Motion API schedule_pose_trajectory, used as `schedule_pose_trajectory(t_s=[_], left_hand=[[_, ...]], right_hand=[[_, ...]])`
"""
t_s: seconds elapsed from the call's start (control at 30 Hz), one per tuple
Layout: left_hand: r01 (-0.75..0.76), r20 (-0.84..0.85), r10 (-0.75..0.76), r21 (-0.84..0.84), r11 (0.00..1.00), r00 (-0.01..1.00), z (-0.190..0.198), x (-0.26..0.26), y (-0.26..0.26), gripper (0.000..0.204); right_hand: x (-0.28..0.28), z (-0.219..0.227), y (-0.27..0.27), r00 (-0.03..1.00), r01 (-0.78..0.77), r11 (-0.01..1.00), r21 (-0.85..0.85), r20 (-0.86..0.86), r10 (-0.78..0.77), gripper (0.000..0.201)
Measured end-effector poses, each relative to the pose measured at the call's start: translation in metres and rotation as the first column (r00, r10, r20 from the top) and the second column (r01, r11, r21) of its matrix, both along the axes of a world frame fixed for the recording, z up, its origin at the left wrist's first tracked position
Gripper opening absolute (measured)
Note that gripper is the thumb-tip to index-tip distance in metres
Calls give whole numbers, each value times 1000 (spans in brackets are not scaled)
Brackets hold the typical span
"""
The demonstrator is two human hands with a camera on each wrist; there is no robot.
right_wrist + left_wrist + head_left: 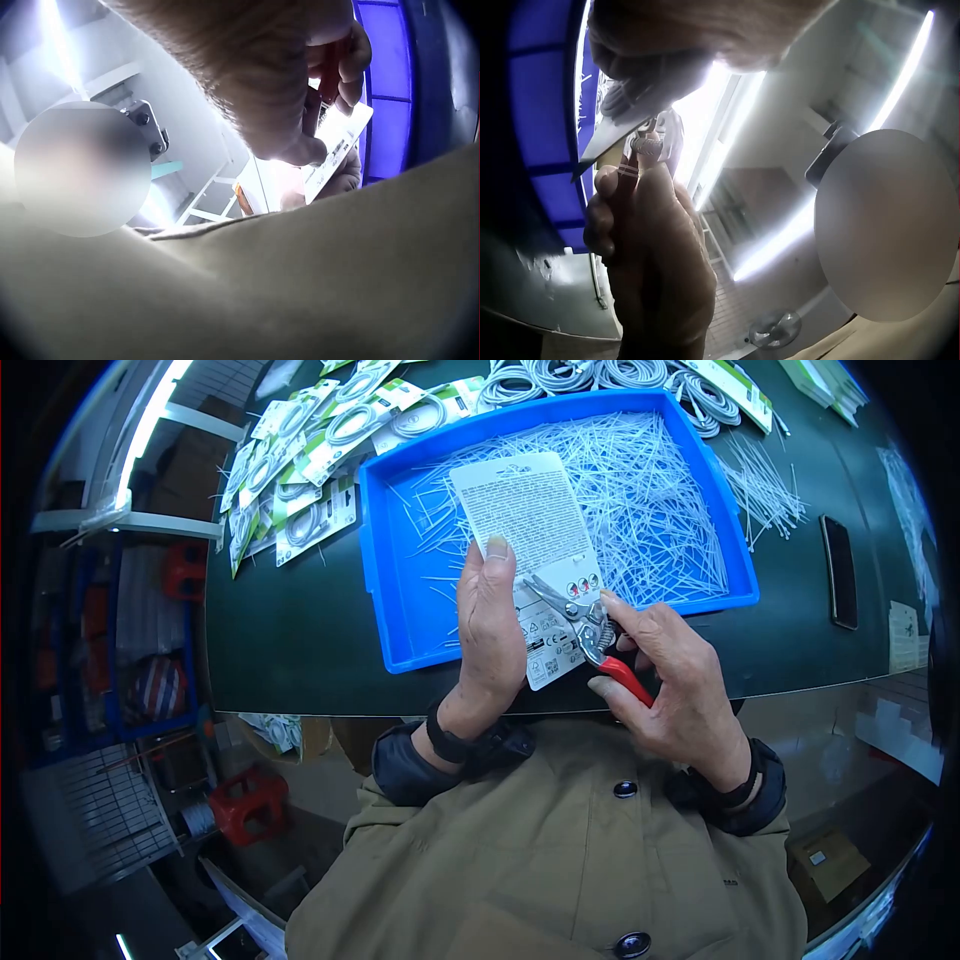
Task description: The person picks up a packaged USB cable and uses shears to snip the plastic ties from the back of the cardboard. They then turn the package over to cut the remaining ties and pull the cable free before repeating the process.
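In the head view my left hand (490,625) grips a white printed packaging card (520,500) by its left edge, thumb on the text side. The card stands tilted over the near part of a blue tray (372,580). A coiled grey cable (634,97) shows on its other side in the left wrist view. Red-handled pruning shears (628,682) are held in my right hand (690,675), fingers and thumb around the handles. Their metal blades lie apart, pointing up and left across the lower part of the card. Inside the tray lie many thin white cable ties (650,500).
Carded cables (345,430) are piled at the back left, and loose coiled grey cables (630,372) lie behind the tray. More cable ties (765,490) spread to its right. A phone (839,572) lies further right on the dark green table (290,650).
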State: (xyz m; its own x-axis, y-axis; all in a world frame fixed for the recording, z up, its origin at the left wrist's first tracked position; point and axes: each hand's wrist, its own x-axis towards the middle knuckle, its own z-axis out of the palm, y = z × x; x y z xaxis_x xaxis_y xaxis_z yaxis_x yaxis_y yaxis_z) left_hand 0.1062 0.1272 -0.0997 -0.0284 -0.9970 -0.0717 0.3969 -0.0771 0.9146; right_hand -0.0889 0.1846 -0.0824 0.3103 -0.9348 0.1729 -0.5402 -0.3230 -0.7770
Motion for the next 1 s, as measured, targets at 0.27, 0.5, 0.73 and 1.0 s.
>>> schedule_pose_trajectory(t_s=[0.27, 0.5, 0.73, 1.0], left_hand=[[11, -50, -11, -1, 1000, 999, -1, -2, 2, 44], [-36, 27, 36, -18, 999, 999, 0, -6, -1, 45], [-157, -57, 158, 17, 987, 986, 10, 20, -13, 47], [-147, -156, 155, 63, 987, 975, 5, 21, -16, 46]], right_hand=[[7, -5, -1, 998, 18, 997, -77, -65, -23, 74], [8, -11, -1, 999, 36, 997, -67, 11, -35, 73], [-12, -5, 3, 994, 99, 995, 14, 49, -100, 72], [-7, -10, 7, 999, 23, 998, -61, -43, -26, 77]])
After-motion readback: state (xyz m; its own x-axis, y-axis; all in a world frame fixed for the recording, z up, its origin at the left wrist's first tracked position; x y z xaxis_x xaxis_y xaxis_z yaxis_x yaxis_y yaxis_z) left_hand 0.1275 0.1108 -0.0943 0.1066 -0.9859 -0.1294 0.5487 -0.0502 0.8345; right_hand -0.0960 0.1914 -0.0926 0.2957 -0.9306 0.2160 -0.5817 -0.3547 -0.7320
